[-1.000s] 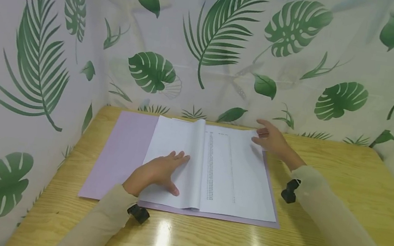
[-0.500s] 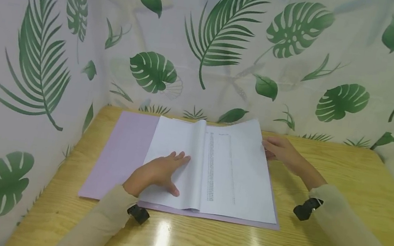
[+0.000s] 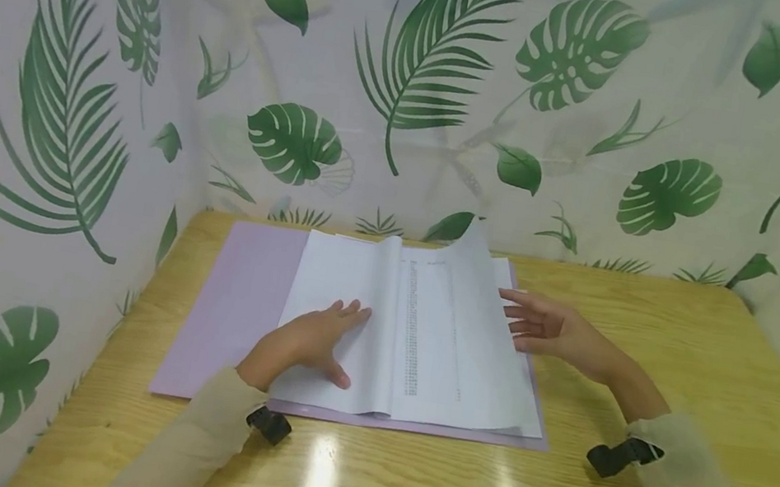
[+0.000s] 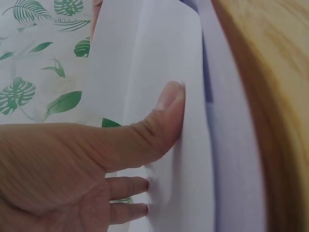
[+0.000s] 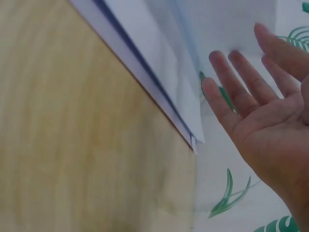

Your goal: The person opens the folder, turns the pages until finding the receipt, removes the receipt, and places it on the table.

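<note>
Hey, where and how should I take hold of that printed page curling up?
I'd pinch the printed page on its free right edge, just below the raised far corner, coming from the right: there it stands clear of the sheet beneath, leaving room to slip under. The right grip is open beside that edge, seemingly well placed.

Yellowish wood-grain table [image 3: 652,347], an open lilac folder [image 3: 237,305] laid on it
The folder's top is set near the far edge; two streaks of light [image 3: 320,479] are reflected before it.
</note>
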`<control>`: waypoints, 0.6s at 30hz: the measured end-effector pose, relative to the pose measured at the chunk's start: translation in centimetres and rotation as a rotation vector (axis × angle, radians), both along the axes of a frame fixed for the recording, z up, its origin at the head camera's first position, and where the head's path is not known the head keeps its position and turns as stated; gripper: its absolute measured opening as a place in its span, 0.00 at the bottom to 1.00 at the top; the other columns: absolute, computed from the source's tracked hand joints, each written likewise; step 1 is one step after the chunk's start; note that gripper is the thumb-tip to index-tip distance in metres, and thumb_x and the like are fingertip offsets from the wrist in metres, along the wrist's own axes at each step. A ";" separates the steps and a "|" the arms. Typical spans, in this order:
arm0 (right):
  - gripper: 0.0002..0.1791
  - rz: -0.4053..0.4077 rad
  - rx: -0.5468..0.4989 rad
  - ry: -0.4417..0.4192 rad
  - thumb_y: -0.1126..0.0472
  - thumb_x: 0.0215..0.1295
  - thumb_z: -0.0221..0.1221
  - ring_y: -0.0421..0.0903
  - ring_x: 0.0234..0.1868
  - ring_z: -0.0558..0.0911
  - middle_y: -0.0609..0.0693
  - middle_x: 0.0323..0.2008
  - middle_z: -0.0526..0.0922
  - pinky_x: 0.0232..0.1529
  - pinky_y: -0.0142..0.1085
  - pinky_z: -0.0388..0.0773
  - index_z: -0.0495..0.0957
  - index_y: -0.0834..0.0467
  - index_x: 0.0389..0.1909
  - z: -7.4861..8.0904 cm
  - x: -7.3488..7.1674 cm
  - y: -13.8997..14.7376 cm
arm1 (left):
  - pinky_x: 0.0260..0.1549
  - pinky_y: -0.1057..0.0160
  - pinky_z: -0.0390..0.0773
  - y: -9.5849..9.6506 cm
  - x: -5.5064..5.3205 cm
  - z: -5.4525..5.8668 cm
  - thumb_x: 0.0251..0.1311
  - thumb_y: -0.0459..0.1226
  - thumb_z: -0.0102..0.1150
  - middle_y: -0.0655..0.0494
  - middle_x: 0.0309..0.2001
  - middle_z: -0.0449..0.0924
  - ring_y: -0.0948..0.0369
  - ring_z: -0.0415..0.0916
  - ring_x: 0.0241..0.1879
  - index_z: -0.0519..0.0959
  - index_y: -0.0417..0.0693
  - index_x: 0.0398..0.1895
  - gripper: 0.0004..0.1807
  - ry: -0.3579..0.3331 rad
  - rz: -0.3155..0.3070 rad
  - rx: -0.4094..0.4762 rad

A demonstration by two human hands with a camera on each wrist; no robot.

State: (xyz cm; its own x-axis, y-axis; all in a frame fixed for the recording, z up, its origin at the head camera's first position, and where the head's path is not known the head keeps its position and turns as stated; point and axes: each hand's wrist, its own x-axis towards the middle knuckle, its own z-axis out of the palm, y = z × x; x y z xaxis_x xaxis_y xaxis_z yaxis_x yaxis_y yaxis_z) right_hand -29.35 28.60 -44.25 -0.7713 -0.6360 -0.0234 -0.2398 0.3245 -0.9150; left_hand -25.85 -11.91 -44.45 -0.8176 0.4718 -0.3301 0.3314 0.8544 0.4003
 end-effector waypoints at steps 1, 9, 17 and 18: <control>0.42 0.008 0.009 0.007 0.65 0.69 0.64 0.45 0.67 0.77 0.63 0.75 0.64 0.61 0.33 0.80 0.56 0.54 0.80 -0.2 0.3 -0.3 | 0.78 0.42 0.53 0.0 0.1 0.0 0.47 0.47 0.80 0.49 0.83 0.43 0.46 0.40 0.82 0.50 0.51 0.83 0.63 0.002 -0.002 0.001; 0.58 0.015 0.091 0.121 0.61 0.56 0.75 0.66 0.72 0.70 0.64 0.78 0.59 0.68 0.61 0.71 0.49 0.52 0.82 -1.3 1.6 -2.9 | 0.78 0.42 0.53 0.0 0.2 0.0 0.47 0.46 0.80 0.48 0.83 0.44 0.46 0.41 0.82 0.51 0.51 0.83 0.62 0.001 -0.005 0.011; 0.63 -0.054 0.148 0.249 0.54 0.49 0.80 0.63 0.74 0.69 0.56 0.81 0.55 0.69 0.63 0.69 0.51 0.51 0.82 -1.3 2.0 -4.8 | 0.78 0.42 0.55 0.0 0.1 -0.1 0.46 0.47 0.80 0.48 0.83 0.44 0.45 0.42 0.82 0.51 0.51 0.83 0.62 0.015 -0.002 -0.004; 0.63 -0.057 0.146 0.254 0.54 0.48 0.80 0.63 0.74 0.68 0.55 0.81 0.54 0.69 0.64 0.69 0.51 0.51 0.82 -1.2 2.0 -5.0 | 0.78 0.42 0.55 0.0 0.1 -0.1 0.46 0.47 0.80 0.48 0.83 0.44 0.46 0.42 0.82 0.51 0.51 0.83 0.62 0.013 -0.001 -0.004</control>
